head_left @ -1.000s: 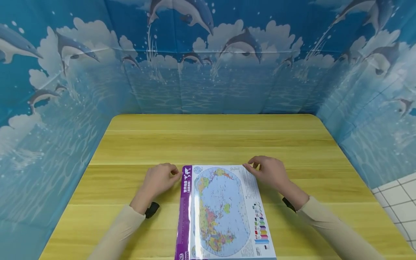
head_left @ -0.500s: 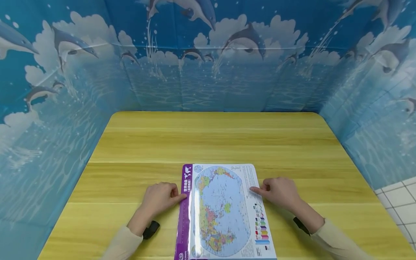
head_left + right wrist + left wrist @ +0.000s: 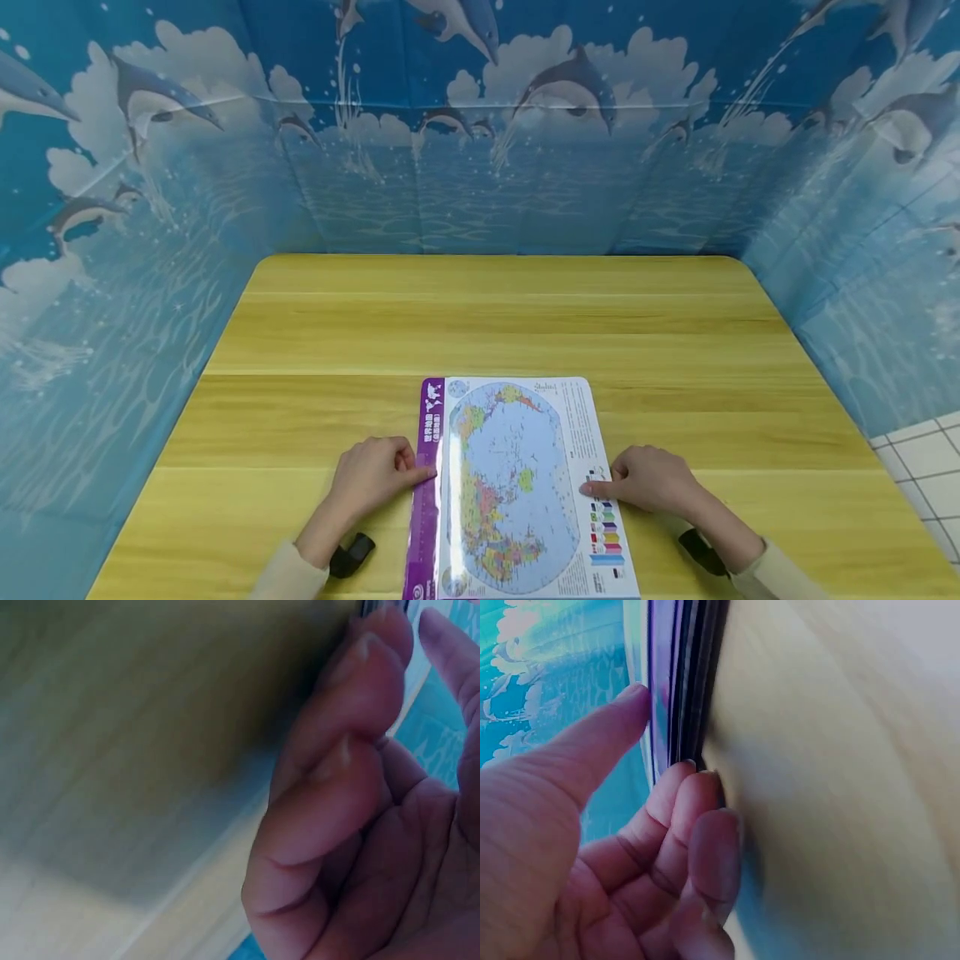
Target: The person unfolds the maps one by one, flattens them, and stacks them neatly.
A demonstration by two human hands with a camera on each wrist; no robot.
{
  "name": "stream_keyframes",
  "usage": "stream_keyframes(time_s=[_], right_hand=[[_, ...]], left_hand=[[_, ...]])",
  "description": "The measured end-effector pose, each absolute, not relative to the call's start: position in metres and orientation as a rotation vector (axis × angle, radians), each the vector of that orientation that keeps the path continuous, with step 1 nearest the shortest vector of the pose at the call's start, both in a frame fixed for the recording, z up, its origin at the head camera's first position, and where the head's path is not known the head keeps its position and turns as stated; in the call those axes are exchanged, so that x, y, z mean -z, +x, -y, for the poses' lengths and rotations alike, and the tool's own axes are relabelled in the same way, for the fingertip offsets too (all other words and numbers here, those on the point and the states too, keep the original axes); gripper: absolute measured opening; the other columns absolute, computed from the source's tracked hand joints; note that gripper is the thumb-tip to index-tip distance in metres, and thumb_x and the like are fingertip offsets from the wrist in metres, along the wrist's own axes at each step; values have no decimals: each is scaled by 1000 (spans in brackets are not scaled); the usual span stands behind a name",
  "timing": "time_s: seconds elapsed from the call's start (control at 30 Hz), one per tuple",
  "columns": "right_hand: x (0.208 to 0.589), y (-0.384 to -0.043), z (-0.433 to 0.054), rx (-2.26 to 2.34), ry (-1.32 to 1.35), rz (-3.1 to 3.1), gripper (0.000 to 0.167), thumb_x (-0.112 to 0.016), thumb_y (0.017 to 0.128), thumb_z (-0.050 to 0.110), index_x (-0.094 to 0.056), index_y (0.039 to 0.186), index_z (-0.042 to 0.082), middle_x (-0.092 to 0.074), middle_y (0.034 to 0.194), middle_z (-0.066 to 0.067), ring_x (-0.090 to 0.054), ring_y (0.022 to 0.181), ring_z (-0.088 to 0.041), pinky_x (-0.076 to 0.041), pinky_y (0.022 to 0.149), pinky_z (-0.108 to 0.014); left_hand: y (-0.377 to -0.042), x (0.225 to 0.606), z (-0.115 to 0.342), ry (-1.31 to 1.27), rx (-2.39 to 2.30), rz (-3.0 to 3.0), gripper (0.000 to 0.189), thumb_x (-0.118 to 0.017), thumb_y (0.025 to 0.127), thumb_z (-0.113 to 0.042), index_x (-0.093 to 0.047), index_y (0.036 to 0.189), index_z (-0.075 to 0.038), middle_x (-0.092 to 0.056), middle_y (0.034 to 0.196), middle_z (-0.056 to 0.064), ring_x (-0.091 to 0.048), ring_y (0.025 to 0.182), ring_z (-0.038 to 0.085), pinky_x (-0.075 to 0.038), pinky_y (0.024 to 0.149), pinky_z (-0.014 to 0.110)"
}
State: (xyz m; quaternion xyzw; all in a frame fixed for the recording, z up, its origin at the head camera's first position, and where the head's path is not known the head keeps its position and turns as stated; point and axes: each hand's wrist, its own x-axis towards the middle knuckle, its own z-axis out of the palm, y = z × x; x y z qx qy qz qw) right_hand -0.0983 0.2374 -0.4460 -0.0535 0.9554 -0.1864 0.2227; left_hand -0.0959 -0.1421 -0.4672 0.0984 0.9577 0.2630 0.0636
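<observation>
A stack of glossy world maps (image 3: 510,487) lies sideways on the table, a purple band along its left side. My left hand (image 3: 372,477) pinches that side, thumb on the purple band and fingertips at the edge. Several thin layers of the stack (image 3: 676,682) show between thumb and fingers in the left wrist view. At the right side my right hand (image 3: 651,481) grips the stack, its thumb on the white margin near the colored flag bars. The right wrist view shows curled fingers (image 3: 330,802) along the edge, with only a sliver of the stack between them and the thumb.
The yellow wood-grain table (image 3: 495,317) extends behind and beside the maps. Blue cloth with dolphins (image 3: 480,167) hangs along its back and both sides. White tiles (image 3: 926,467) show at the far right. A black wrist strap (image 3: 351,556) sits under the left wrist.
Both hands have slid toward me along the sides of the map stack, from near its far corners, and now pinch its edges. The stack itself has stayed in place.
</observation>
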Motion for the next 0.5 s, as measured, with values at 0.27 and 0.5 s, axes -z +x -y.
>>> stream_keyframes(time_s=[0.27,0.5], right_hand=[[450,-96,-234,518,-90,-2660,56,-71,69,65,-53,54,14,-43,48,5,-36,44,-10,-22,46,-25],[452,-93,-236,642,-109,-2647,56,-72,71,61,-47,52,14,-40,45,5,-34,42,-10,-21,45,-24]], left_hand=[[-95,467,140,265,-866,-2846,41,-75,71,-56,-53,65,-22,-46,55,-12,-41,48,7,-35,48,27],[-96,465,139,277,-929,-2778,36,-76,76,-43,-54,64,-19,-47,56,-10,-41,48,8,-35,50,27]])
